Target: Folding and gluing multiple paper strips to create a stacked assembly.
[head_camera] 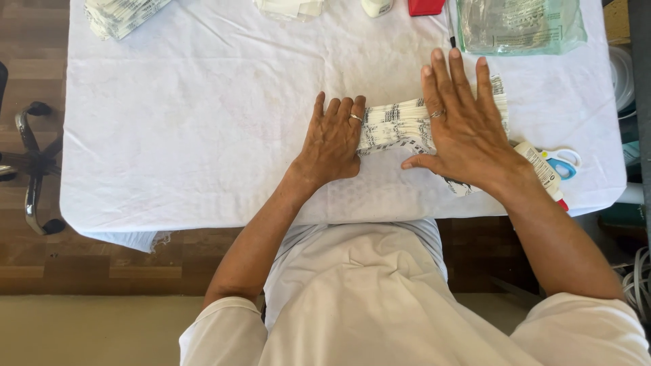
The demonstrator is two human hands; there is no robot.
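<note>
1. White cloth covers the table [203, 135], and near its front edge, towards the right, lies a stack of white paper strips with black print [397, 125], laid flat and running left to right.
2. The left hand [332, 142] rests palm down with its fingers together, their tips on the left end of the stack; it grips nothing, and a ring shows on one finger.
3. The right hand [461, 129] lies flat and open, fingers spread, pressing on the right part of the stack and hiding most of that end; it also wears a ring.
4. Just right of the right wrist, a small tube with a red cap [542, 173] and a pair of scissors with blue and white handles [564, 163] lie on the cloth.
5. At the far edge sit a clear plastic pouch with a green tint [519, 27], a red object [426, 7] and a white container [376, 7], all well apart from the hands.
6. Another bundle of printed strips [122, 15] lies at the far left corner.
7. A chair base [30, 166] stands on the wooden floor left of the table.
</note>
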